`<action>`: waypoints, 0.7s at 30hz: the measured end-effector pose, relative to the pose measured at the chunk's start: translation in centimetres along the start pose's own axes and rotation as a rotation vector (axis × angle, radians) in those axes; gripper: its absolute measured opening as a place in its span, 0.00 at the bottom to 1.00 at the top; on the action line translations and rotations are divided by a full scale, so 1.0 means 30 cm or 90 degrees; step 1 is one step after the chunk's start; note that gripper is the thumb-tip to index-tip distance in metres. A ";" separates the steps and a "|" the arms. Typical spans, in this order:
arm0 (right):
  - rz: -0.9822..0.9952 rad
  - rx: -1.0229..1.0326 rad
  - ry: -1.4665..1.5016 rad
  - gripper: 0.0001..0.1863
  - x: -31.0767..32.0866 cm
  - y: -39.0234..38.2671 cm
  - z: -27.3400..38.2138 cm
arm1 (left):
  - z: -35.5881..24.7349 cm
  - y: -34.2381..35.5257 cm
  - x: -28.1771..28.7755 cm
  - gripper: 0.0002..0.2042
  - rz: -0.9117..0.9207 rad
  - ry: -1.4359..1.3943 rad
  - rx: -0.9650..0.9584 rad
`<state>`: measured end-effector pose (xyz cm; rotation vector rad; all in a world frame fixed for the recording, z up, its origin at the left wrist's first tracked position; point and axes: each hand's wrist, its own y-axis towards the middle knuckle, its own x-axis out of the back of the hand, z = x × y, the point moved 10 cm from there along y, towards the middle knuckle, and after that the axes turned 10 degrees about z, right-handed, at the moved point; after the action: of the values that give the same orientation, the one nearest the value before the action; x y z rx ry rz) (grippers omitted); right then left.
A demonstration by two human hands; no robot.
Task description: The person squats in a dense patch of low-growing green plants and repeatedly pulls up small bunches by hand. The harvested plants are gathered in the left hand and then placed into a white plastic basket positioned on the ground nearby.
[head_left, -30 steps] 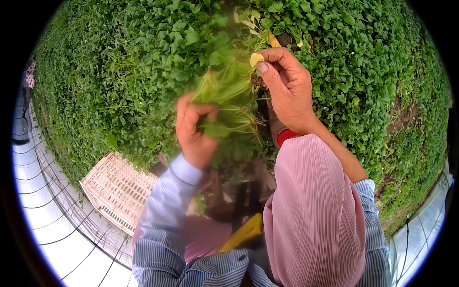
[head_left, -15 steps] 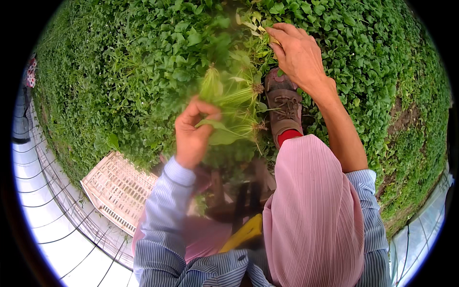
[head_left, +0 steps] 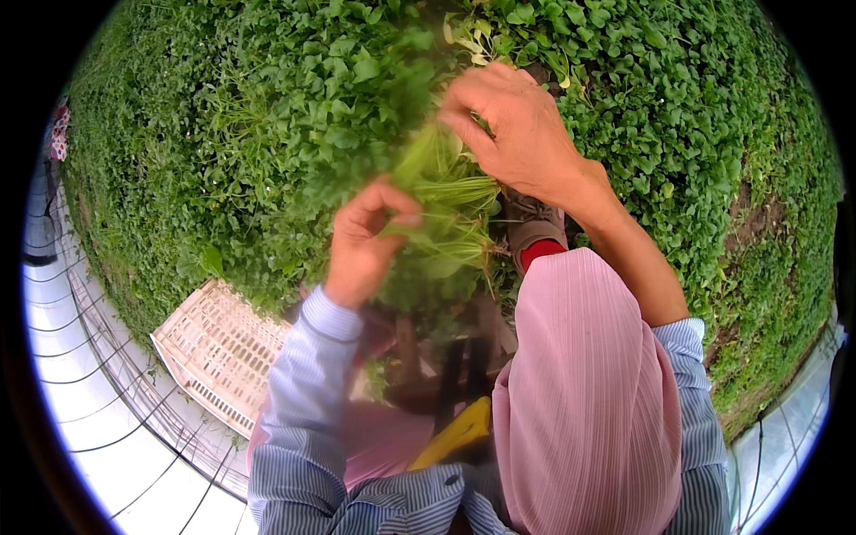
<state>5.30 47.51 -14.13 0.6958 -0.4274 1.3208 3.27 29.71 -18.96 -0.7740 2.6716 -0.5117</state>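
My left hand (head_left: 364, 241) is closed, thumb and forefinger pinching a loose bunch of leafy greens (head_left: 455, 191). Their long pale-green stems fan out to the right, and thin roots show at the ends; part of the bunch is blurred. Just above these stems is my right hand (head_left: 513, 129), its fingers curled and thumb bent under. Whatever its fingertips close on is hidden against the leaves. Beneath the right wrist, a brown laced shoe (head_left: 533, 214) stands among the plants, partly covered by hand and stems.
Dense low green plants (head_left: 276, 116) spread all round. A pale slatted plastic crate (head_left: 223, 343) sits at the lower left, beside white sheeting (head_left: 71, 374) crossed by dark lines. My pink-clad knee (head_left: 584, 383) rises at the lower right. Bare soil (head_left: 749, 223) shows at the right.
My right hand has come left and slightly down, from yellowish leaves beyond the shoe to the top of the bunch. My left hand keeps its hold, almost in place.
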 end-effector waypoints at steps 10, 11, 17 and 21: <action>0.133 -0.181 0.158 0.10 -0.055 -0.020 -0.055 | 0.017 -0.002 0.023 0.17 -0.006 0.007 -0.004; 0.210 -0.209 0.245 0.11 -0.111 -0.032 -0.048 | 0.021 0.000 0.018 0.16 -0.009 0.002 0.000; 0.133 -0.253 0.311 0.08 -0.121 -0.046 -0.083 | 0.002 0.002 0.006 0.14 0.007 0.039 -0.011; -0.023 -0.113 -0.039 0.06 0.013 -0.011 -0.046 | -0.004 0.002 0.000 0.15 0.042 0.079 -0.021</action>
<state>5.58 48.71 -14.95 0.5936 -0.5720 1.2126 3.22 29.78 -18.88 -0.6803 2.8167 -0.5164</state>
